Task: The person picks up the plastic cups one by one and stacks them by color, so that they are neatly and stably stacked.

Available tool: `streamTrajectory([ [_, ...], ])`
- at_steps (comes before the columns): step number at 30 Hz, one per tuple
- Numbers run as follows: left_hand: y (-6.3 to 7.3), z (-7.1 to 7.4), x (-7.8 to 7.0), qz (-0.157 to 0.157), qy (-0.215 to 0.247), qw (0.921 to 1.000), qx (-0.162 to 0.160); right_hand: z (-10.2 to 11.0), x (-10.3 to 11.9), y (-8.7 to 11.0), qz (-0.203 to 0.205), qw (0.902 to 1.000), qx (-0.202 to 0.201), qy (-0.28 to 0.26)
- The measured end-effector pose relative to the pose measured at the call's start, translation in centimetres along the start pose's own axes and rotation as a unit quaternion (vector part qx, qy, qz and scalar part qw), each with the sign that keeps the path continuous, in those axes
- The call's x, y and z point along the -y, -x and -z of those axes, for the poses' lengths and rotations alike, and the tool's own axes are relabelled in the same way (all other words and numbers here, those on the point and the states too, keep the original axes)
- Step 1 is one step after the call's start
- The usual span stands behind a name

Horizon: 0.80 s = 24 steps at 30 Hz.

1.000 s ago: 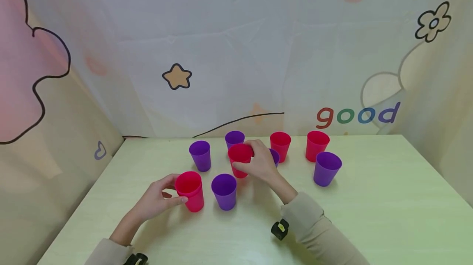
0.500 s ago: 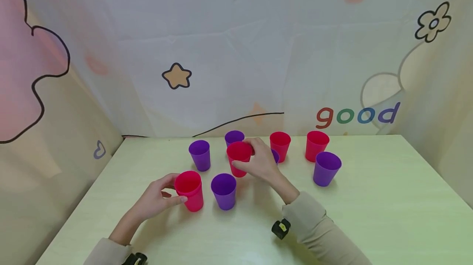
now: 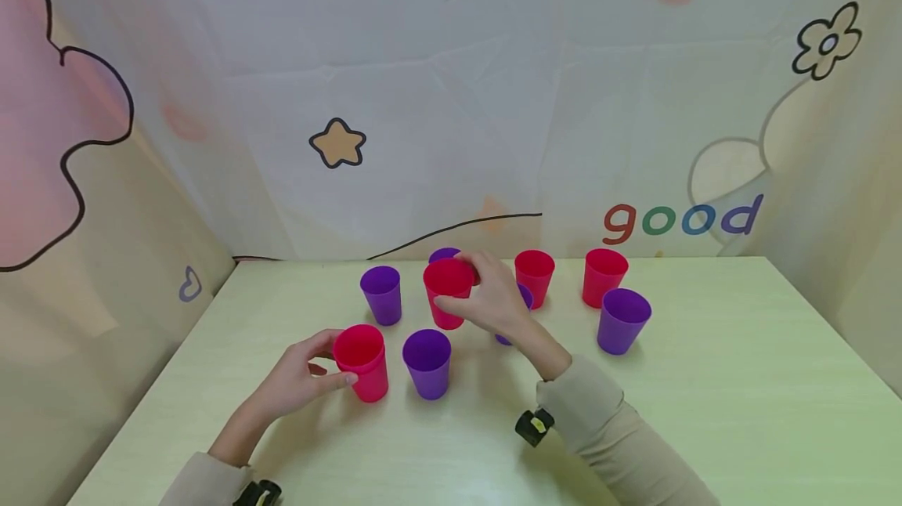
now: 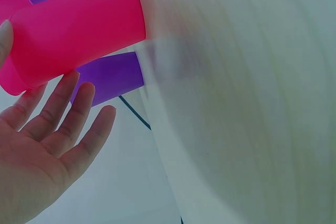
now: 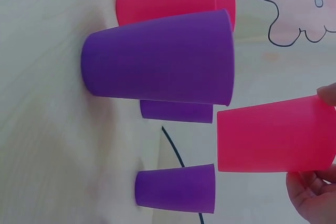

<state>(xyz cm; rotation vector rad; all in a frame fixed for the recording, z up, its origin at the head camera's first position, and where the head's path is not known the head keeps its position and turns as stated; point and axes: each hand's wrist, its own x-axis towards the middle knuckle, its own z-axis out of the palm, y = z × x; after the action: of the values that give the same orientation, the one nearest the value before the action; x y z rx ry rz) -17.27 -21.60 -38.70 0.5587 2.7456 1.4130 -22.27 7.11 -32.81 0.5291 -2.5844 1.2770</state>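
My left hand (image 3: 299, 381) holds a red plastic cup stack (image 3: 364, 365) by its side at the front left, fingers behind and thumb in front. A second rim line just below the top shows one cup nested in another. My right hand (image 3: 493, 298) pinches a single red cup (image 5: 273, 137) near its rim between thumb and fingers. In the right wrist view that cup hangs above the table. A purple cup (image 3: 427, 369) stands upright just right of the stack. Behind the lifted cup, another purple cup (image 3: 444, 254) is mostly hidden.
One purple cup (image 3: 383, 298) stands at the back left, and another purple cup (image 3: 524, 297) is partly hidden by my right hand. Two red cups, one nearer the middle (image 3: 534, 279) and one farther right (image 3: 604, 279), stand at the back. A purple cup (image 3: 623, 322) stands at right.
My right hand has lifted the single red cup higher and shifted it slightly left, over the purple cup at the back. The left hand and its red stack have stayed in place.
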Motion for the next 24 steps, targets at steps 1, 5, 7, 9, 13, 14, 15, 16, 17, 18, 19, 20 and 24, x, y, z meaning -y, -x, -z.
streamTrajectory([
  [1,0.0,0.0,0.0,0.000,-0.001,1.0000,0.000,0.1,0.2,-0.1,0.000,1.0000,0.002,-0.001],
  [5,0.0,0.1,-0.1,0.001,-0.002,1.0000,0.000,0.3,0.6,-0.3,0.000,1.0000,0.009,-0.002],
  [7,0.0,0.1,0.0,0.001,0.000,1.0000,0.001,0.4,0.9,-0.4,0.000,0.9999,0.013,-0.004],
  [9,-0.1,0.1,0.0,0.000,0.002,1.0000,0.002,0.5,1.1,-0.5,0.001,0.9998,0.018,-0.010],
  [13,-0.1,0.1,-0.1,-0.001,0.005,1.0000,0.003,0.7,1.7,-0.6,0.009,0.9992,0.029,-0.025],
  [14,-0.1,0.1,-0.1,-0.001,0.006,1.0000,0.004,0.7,1.8,-0.6,0.014,0.9989,0.032,-0.030],
  [15,-0.1,0.1,-0.1,0.000,0.006,1.0000,0.004,0.7,2.0,-0.7,0.018,0.9986,0.035,-0.034],
  [16,-0.1,0.1,-0.1,0.000,0.006,1.0000,0.005,0.7,2.1,-0.7,0.022,0.9984,0.037,-0.036],
  [17,-0.1,0.1,-0.1,0.000,0.007,1.0000,0.006,0.6,2.3,-0.7,0.026,0.9982,0.039,-0.038],
  [18,-0.1,0.1,-0.1,0.001,0.008,0.9999,0.007,0.6,2.4,-0.7,0.030,0.9980,0.039,-0.039],
  [19,-0.1,0.1,-0.2,0.002,0.009,0.9999,0.007,0.5,2.5,-0.8,0.033,0.9978,0.040,-0.041],
  [20,-0.1,0.1,-0.2,0.003,0.009,0.9999,0.007,0.5,2.6,-0.8,0.036,0.9978,0.039,-0.041],
  [24,0.0,0.1,-0.3,0.007,0.009,0.9999,0.007,0.3,3.1,-0.9,0.047,0.9969,0.041,-0.046],
])
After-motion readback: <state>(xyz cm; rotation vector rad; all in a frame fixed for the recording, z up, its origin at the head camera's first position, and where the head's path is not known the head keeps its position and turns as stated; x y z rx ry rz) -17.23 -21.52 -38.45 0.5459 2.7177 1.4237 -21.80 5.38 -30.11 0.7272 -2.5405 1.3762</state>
